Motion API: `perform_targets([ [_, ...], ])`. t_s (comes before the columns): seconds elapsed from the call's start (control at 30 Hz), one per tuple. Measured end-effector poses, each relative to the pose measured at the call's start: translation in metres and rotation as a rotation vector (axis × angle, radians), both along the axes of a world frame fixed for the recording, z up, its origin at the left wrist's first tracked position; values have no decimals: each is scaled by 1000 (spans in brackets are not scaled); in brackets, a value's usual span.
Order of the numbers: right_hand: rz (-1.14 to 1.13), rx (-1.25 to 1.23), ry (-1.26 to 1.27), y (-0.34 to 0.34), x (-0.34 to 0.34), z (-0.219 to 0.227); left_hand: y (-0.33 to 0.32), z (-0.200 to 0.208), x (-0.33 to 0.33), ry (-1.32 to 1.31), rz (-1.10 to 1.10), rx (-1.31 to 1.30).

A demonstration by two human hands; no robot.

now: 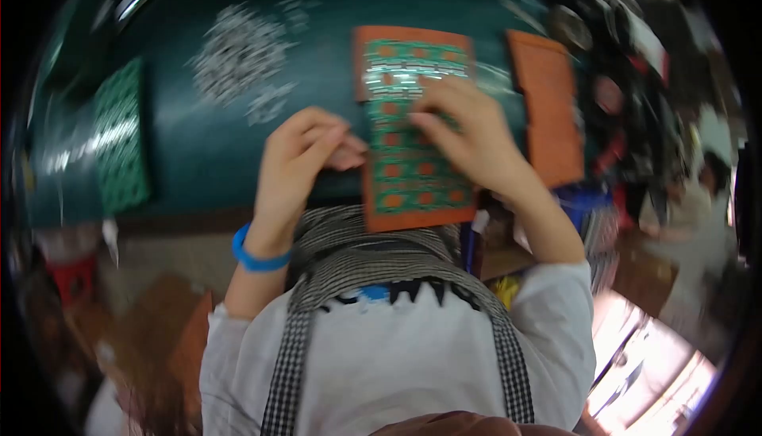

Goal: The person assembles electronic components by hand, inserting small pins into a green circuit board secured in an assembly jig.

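A green circuit board panel (391, 140) with rows of square orange openings lies on an orange backing board (417, 220) in front of me. Small silvery parts line its upper rows. My right hand (470, 130) is over the panel's right half, with thumb and forefinger brought close together; anything between them is too small to tell. Just off the panel's left edge is my left hand (305, 150), its fingers curled and closed, and whatever they hold is hidden. Beyond it, a loose heap of small silvery parts (242, 55) is spread on the dark green tabletop (190, 146).
Another green panel (121, 138) lies at the table's left. More orange boards (548, 106) rest to the right of my right hand. Dark, blurred clutter crowds the far right, with a blue container (583, 198) below it. A red bucket (73, 277) stands at lower left.
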State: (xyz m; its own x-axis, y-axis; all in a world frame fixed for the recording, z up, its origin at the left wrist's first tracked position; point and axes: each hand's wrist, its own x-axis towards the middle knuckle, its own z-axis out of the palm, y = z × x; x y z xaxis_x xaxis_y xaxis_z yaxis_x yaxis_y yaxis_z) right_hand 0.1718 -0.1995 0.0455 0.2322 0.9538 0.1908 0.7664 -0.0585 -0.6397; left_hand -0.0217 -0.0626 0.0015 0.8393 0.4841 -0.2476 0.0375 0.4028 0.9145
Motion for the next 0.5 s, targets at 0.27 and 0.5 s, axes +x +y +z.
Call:
perform_targets([
  [0.27,136,-8,-10,2,-19,-7,9,-3,3,-69,208,23],
  [0.5,159,-49,-21,1,-16,-8,11,-2,5,-104,186,-18],
])
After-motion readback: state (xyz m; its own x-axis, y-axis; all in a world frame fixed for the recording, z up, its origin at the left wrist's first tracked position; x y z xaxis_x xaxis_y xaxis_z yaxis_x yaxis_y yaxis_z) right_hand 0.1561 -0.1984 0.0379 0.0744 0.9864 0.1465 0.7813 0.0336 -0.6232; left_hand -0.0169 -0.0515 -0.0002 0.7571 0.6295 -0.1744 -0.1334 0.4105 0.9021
